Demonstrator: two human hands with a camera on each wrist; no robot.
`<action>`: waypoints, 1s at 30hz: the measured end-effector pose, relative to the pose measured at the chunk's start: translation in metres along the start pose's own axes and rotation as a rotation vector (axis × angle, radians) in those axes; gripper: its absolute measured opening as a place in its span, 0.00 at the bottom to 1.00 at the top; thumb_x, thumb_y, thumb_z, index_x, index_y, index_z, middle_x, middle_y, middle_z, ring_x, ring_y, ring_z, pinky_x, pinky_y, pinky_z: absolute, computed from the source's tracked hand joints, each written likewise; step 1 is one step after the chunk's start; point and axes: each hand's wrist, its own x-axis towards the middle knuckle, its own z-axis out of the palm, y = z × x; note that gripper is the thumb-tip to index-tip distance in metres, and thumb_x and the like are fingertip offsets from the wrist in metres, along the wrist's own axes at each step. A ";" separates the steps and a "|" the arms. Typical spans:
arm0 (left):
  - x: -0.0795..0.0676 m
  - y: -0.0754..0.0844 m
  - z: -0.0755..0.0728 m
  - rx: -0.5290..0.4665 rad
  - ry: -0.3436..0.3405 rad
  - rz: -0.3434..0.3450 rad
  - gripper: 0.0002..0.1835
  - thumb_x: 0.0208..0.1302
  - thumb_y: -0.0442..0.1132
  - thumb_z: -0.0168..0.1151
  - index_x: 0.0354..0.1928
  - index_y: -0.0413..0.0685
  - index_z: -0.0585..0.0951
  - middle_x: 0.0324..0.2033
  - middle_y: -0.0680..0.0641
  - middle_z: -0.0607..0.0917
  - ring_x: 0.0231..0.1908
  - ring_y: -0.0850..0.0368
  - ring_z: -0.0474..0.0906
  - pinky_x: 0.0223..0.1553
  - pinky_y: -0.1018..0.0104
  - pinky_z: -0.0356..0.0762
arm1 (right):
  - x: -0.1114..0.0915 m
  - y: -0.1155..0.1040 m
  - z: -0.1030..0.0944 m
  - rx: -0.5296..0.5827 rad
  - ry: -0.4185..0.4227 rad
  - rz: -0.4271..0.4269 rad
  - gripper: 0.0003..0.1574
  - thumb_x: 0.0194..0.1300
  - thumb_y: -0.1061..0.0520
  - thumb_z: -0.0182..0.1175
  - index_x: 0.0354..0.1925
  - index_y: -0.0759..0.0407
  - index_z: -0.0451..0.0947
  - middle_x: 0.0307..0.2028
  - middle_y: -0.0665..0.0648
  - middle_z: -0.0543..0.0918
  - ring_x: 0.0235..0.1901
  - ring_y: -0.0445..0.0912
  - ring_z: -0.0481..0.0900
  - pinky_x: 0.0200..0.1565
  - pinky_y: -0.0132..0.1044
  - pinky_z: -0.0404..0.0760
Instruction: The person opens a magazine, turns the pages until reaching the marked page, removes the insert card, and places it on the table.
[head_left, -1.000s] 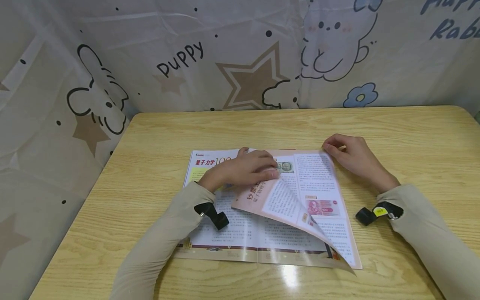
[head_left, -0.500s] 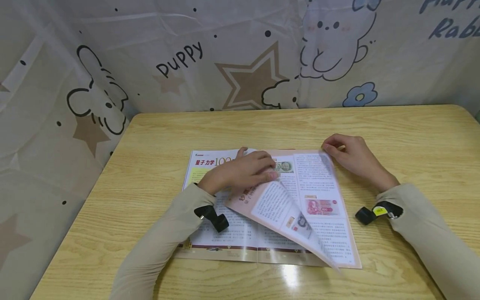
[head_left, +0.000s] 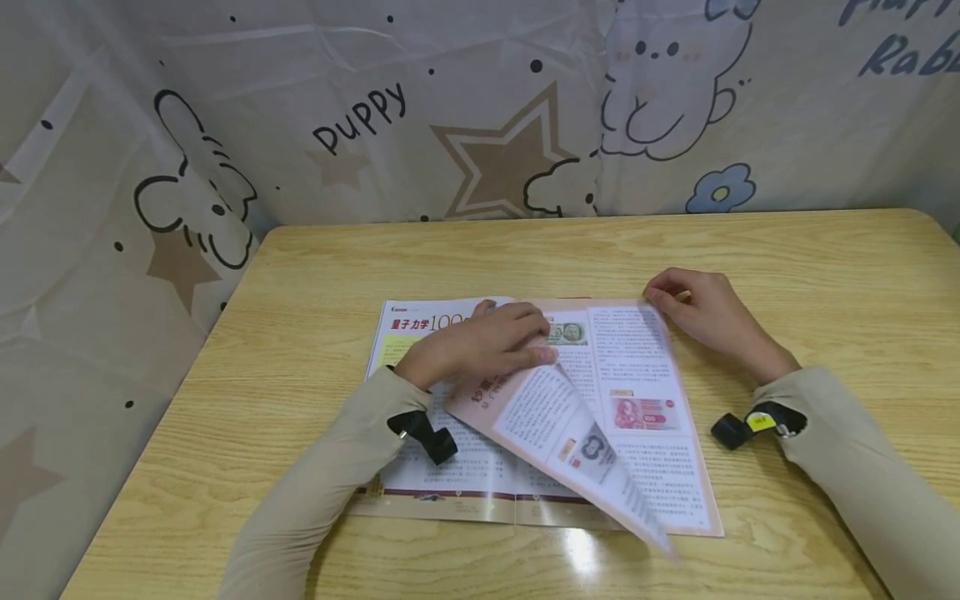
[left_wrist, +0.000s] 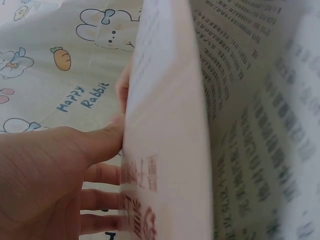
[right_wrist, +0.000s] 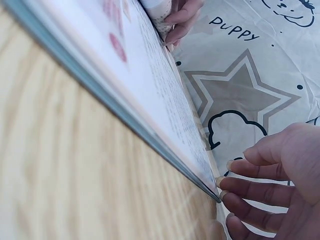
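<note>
An open magazine (head_left: 645,467) with printed text and banknote pictures lies on the wooden table. Over its middle, my left hand (head_left: 487,342) holds a pink-edged page (head_left: 540,417), which curls across the spread with its lower corner lifted toward me. In the left wrist view the left thumb (left_wrist: 107,142) lies against this page, and the fingertips pass out of sight behind it. My right hand (head_left: 708,312) is at the magazine's far right corner. Its loosely bent fingers (right_wrist: 260,192) touch the corner in the right wrist view, with the thumb apart from the paper.
The wooden table (head_left: 300,267) extends around the magazine on all sides. A cloth (head_left: 300,75) printed with cartoon animals and stars hangs behind the table and along its left. Each wrist wears a black strap with a small device (head_left: 435,437).
The held page has swung left and its lower corner has come nearer to me, uncovering more of the right-hand page. The left hand has shifted only slightly; the right hand stays at the corner.
</note>
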 end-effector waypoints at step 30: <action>-0.007 -0.004 -0.009 0.001 -0.133 0.023 0.24 0.70 0.50 0.55 0.65 0.56 0.68 0.72 0.49 0.60 0.74 0.47 0.40 0.70 0.46 0.44 | 0.000 0.003 0.002 -0.013 -0.006 -0.017 0.13 0.72 0.57 0.53 0.46 0.64 0.79 0.42 0.63 0.83 0.42 0.54 0.78 0.43 0.46 0.72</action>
